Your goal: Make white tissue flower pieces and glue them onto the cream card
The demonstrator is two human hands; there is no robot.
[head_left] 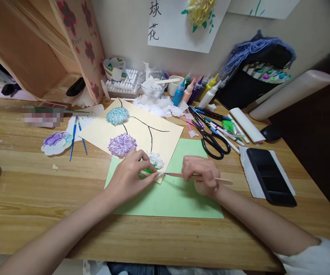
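My right hand [202,173] is closed around a thin paintbrush [176,174], its tip pointing left. My left hand [132,170] pinches thumb and forefinger right at the brush tip; what small pale thing may be between them I cannot make out. Just behind the fingertips, a white paper flower [155,159] with a bit of green under it sits on a cream sheet [159,133]. The same sheet bears a blue flower [117,115], a purple flower [122,144] and thin black stem lines. A green sheet [165,202] lies partly beneath it.
Black scissors [216,145] and several pens lie right of the sheets, near a phone [270,175]. A flower-shaped palette [56,143] and two blue brushes [73,139] are at left. Paint bottles [179,93], white tissue [156,105] and a bowl [152,89] line the back.
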